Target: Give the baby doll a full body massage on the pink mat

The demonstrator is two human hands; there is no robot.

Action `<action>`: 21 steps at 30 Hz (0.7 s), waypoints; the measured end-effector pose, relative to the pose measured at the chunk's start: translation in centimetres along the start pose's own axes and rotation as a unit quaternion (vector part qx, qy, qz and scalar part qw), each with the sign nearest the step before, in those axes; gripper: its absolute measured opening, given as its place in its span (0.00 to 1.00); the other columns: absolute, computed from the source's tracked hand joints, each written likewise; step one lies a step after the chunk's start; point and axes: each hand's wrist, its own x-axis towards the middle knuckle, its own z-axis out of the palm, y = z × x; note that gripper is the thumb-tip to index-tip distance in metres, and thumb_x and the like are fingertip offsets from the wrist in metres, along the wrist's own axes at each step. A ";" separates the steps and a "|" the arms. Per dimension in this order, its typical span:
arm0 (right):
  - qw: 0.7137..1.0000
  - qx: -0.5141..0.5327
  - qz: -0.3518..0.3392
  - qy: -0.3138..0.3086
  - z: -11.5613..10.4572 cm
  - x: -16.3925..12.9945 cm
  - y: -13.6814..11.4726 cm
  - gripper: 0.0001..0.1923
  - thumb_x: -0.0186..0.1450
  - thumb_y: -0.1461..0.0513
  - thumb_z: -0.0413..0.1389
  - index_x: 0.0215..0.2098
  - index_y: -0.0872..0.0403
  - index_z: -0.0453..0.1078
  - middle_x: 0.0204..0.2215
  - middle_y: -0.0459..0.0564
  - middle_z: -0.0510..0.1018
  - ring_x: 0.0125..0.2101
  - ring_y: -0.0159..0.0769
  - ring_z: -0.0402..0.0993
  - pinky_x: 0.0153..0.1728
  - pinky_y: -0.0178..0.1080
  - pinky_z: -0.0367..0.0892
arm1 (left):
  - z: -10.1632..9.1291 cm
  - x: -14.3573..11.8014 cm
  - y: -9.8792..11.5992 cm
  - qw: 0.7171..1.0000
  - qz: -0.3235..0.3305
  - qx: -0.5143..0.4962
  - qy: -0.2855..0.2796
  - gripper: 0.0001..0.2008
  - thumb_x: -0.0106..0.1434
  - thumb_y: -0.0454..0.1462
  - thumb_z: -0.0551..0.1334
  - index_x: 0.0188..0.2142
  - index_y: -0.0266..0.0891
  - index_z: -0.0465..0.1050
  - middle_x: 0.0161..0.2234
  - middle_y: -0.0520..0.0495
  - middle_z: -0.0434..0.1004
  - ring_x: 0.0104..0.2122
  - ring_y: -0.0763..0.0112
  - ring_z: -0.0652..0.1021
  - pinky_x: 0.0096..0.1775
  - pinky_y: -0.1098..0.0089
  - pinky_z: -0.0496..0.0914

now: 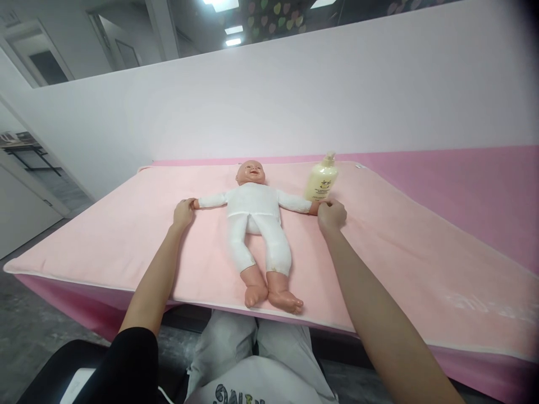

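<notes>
Left hand (183, 213) closed around one tiny hand of the plastic baby doll in a white cloth suit (255, 210), right hand (332, 215) closed around the doll's other hand, both little arms stretched out wide. The doll lies face up in the middle of the pale pink towel (126, 247), bare feet at the near edge. Just behind the right hand stands a cream-yellow plastic pump bottle (321, 179), upright. Under the towel runs a deeper pink table cover (471, 185), with a white partition wall (295, 101) behind.
</notes>
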 end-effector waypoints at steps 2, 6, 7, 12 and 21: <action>1.000 -0.004 0.001 0.003 0.0 0.0 0.0 0.15 0.54 0.67 0.50 0.34 0.48 0.76 0.36 0.48 0.78 0.35 0.38 0.71 0.39 0.40 0.65 | -0.1 -0.1 0.1 1.000 -0.002 -0.003 0.002 0.25 0.60 0.30 0.49 0.54 0.42 0.71 0.48 0.39 0.74 0.47 0.57 0.74 0.47 0.63 0.67; 1.000 0.007 -0.004 0.002 0.2 0.2 0.2 0.16 0.52 0.67 0.50 0.34 0.49 0.77 0.36 0.48 0.78 0.35 0.38 0.70 0.39 0.40 0.65 | -0.2 -0.1 0.3 1.000 -0.003 -0.004 0.001 0.27 0.59 0.29 0.48 0.55 0.43 0.72 0.47 0.39 0.74 0.46 0.59 0.74 0.46 0.65 0.67; 1.000 0.011 -0.006 0.002 0.2 0.2 0.2 0.16 0.52 0.67 0.50 0.33 0.49 0.77 0.36 0.48 0.78 0.34 0.38 0.70 0.39 0.40 0.65 | -0.2 -0.2 0.3 1.000 -0.001 -0.005 0.000 0.27 0.59 0.29 0.48 0.55 0.43 0.72 0.47 0.40 0.75 0.47 0.59 0.74 0.45 0.65 0.66; 1.000 0.016 -0.005 0.000 0.3 0.2 0.3 0.16 0.52 0.67 0.50 0.33 0.49 0.77 0.36 0.48 0.78 0.34 0.38 0.70 0.40 0.40 0.65 | -0.2 -0.2 0.3 1.000 0.000 -0.012 -0.007 0.28 0.57 0.28 0.48 0.54 0.45 0.72 0.47 0.45 0.77 0.46 0.61 0.73 0.44 0.67 0.66; 1.000 0.010 -0.005 -0.001 0.1 0.2 0.1 0.15 0.52 0.67 0.50 0.33 0.49 0.77 0.36 0.48 0.78 0.34 0.38 0.70 0.38 0.40 0.65 | 0.0 -0.1 0.4 1.000 -0.010 -0.018 0.008 0.25 0.60 0.30 0.49 0.54 0.42 0.72 0.47 0.39 0.74 0.47 0.58 0.74 0.47 0.63 0.67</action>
